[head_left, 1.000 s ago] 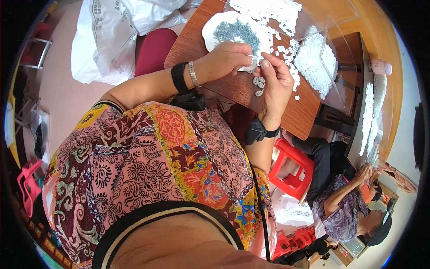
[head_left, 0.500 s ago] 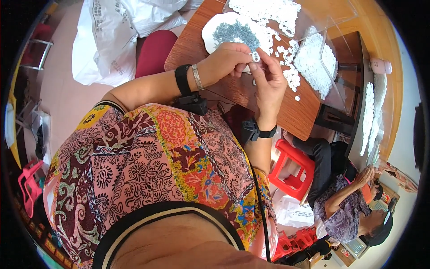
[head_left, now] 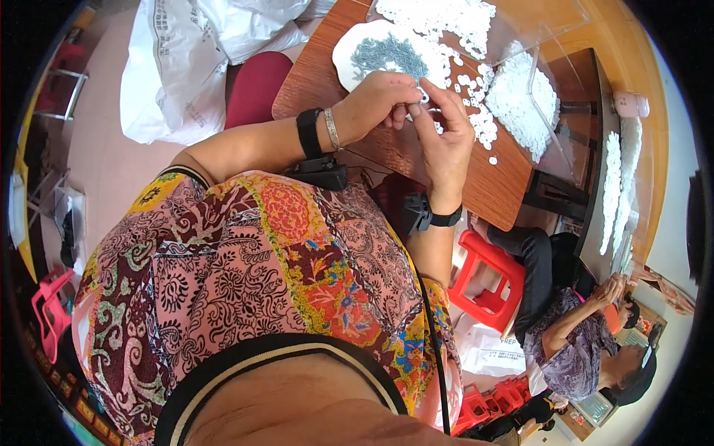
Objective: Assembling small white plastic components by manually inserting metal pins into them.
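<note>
A small white plastic piece with a dark hole is pinched between the fingertips of both hands, above the near edge of a white plate. My left hand grips it from the left, fingers curled and thumb pressed in. From the right, my right hand holds it between thumb and forefinger. The fingers cover most of the piece. On the plate lies a heap of thin grey metal pins or screws, too small to tell which. Loose white plastic pieces like the held one are scattered just right of my right hand.
More white pieces heap at the wooden table's far side; another pile lies to the right. White sacks stand at left by a dark red seat. A red stool and another person are at right.
The held white piece has turned and is now more covered by my fingertips. Both hands stay almost in place, still pinched together.
</note>
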A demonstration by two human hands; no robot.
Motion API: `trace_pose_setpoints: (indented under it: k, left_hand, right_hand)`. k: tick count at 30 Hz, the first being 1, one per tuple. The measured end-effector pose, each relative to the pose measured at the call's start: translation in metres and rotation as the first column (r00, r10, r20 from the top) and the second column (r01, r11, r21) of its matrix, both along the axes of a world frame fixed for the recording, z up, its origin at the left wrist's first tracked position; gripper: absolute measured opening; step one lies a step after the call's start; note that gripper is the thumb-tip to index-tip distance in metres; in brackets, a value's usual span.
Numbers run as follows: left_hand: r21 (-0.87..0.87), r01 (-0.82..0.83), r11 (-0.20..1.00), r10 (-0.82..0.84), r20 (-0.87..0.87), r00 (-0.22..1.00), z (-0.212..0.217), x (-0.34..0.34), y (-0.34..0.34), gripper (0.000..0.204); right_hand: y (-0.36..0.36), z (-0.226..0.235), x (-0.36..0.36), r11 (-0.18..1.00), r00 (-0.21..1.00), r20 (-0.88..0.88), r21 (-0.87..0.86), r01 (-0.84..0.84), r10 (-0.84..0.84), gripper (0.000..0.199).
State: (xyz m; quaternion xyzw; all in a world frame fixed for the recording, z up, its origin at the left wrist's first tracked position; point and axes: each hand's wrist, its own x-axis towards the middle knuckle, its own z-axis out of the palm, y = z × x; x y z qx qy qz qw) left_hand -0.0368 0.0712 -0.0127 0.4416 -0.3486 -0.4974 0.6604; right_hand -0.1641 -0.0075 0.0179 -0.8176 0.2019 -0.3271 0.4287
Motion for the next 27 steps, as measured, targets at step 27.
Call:
trace_pose_setpoints:
  k: [27]
  left_hand:
    - [-0.128, -0.239, 0.963, 0.27, 0.362, 0.892, -0.006, 0.0, 0.012, 0.018]
  right_hand:
    - [0.02, 0.006, 0.015, 0.965, 0.996, -0.059, -0.254, 0.055, -0.073, 0.015]
